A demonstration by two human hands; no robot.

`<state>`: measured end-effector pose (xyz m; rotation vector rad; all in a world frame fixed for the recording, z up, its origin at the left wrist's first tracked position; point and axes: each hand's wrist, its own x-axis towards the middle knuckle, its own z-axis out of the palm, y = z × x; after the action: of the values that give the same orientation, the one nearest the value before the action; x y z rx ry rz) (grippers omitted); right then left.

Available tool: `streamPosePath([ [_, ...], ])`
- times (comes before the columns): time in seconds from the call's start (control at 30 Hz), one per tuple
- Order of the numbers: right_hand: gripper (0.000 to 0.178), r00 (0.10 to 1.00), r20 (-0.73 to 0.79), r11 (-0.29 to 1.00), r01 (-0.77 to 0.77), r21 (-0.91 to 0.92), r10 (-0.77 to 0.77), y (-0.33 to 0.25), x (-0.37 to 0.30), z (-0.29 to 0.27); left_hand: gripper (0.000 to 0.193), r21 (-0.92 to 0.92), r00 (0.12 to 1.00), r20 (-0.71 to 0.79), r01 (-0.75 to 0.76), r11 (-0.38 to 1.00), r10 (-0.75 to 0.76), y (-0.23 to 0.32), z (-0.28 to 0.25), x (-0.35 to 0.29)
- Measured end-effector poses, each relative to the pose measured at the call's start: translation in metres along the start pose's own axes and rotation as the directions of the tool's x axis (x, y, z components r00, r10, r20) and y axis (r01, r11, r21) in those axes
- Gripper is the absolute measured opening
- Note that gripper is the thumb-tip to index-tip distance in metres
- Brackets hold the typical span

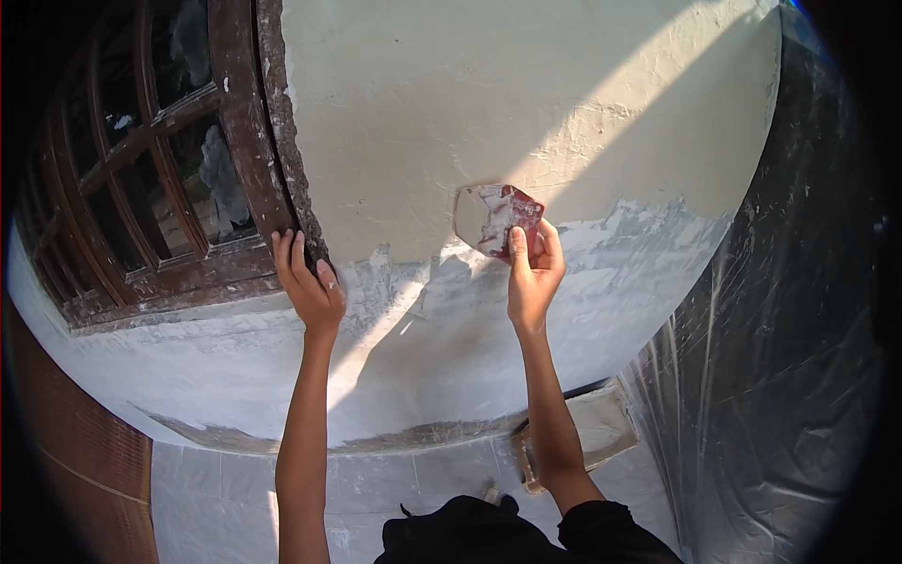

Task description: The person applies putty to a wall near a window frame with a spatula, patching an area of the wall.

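Note:
My right hand grips a dark-red putty scraper by its lower right corner, thumb on the near face. Whitish putty smears much of the scraper, which is held up at the wall. The wall is cream plaster above, with a rough, patchy white-grey coat lower down. Fingers apart, my left hand rests at the lower right corner of the brown wooden window frame, beside the ragged plaster edge. It holds nothing.
On the grey tiled floor, a putty-stained tray-like container stands below the wall, partly hidden by my right arm. Clear plastic sheeting hangs at the right. A brown woven mat or panel is at the lower left.

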<state>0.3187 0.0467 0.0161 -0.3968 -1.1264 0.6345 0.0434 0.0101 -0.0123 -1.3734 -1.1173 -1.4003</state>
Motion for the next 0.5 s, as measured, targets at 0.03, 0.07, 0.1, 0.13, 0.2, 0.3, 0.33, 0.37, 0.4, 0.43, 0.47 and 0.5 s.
streamPosePath([
  [0.03, 0.023, 0.995, 0.009, 0.991, 0.102, -0.083, -0.101, 0.003, 0.006, 0.002, 0.043, -0.019, 0.999, -0.027, 0.017, 1.0, -0.017, 0.001, 0.001, 0.001],
  [0.07, 0.023, 0.995, 0.003, 0.991, 0.1, -0.09, -0.1, 0.002, 0.009, -0.006, 0.043, -0.027, 1.0, -0.022, 0.018, 0.999, -0.019, 0.004, 0.002, -0.001],
  [0.1, 0.024, 0.996, -0.052, 0.996, 0.071, -0.05, -0.073, -0.001, 0.015, -0.009, 0.042, -0.018, 0.999, -0.031, 0.009, 1.0, -0.01, 0.002, 0.002, -0.001],
  [0.13, 0.025, 0.993, -0.107, 0.999, 0.043, -0.007, -0.043, -0.004, 0.02, -0.009, 0.042, -0.01, 0.999, -0.04, 0.0, 1.0, 0.0, -0.001, 0.001, -0.001],
  [0.2, 0.024, 0.988, -0.141, 0.991, -0.04, 0.13, 0.059, -0.012, 0.014, -0.016, 0.042, 0.009, 1.0, -0.028, -0.004, 1.0, 0.004, -0.001, -0.001, -0.003],
  [0.3, 0.025, 0.999, -0.02, 0.999, 0.034, -0.004, -0.034, -0.008, 0.016, -0.009, 0.042, -0.001, 1.0, -0.017, 0.001, 1.0, -0.001, 0.0, 0.001, -0.002],
  [0.33, 0.025, 0.996, -0.022, 0.996, 0.082, -0.036, -0.083, -0.008, 0.018, -0.007, 0.042, -0.019, 1.0, -0.022, 0.003, 1.0, -0.004, 0.002, 0.001, -0.002],
  [0.37, 0.025, 0.995, -0.064, 0.993, 0.071, -0.09, -0.077, -0.009, 0.023, -0.014, 0.042, -0.028, 1.0, -0.015, 0.005, 1.0, -0.006, 0.005, 0.002, -0.004],
  [0.4, 0.025, 0.992, -0.099, 0.99, 0.061, -0.127, -0.074, -0.011, 0.03, -0.015, 0.042, -0.014, 1.0, -0.022, 0.009, 1.0, -0.01, 0.003, 0.003, -0.002],
  [0.43, 0.024, 0.987, -0.134, 0.996, 0.08, -0.039, -0.084, -0.014, 0.031, -0.017, 0.042, -0.001, 0.999, -0.029, 0.014, 1.0, -0.014, 0.0, 0.003, -0.001],
  [0.47, 0.023, 0.984, -0.173, 0.999, 0.037, 0.033, -0.03, -0.018, 0.026, -0.018, 0.042, 0.006, 0.999, -0.031, 0.01, 1.0, -0.01, -0.002, 0.001, 0.0],
  [0.5, 0.022, 0.99, -0.142, 0.998, 0.019, 0.057, -0.011, -0.021, 0.023, -0.017, 0.042, 0.006, 1.0, -0.016, 0.003, 1.0, -0.003, 0.0, -0.001, -0.002],
])
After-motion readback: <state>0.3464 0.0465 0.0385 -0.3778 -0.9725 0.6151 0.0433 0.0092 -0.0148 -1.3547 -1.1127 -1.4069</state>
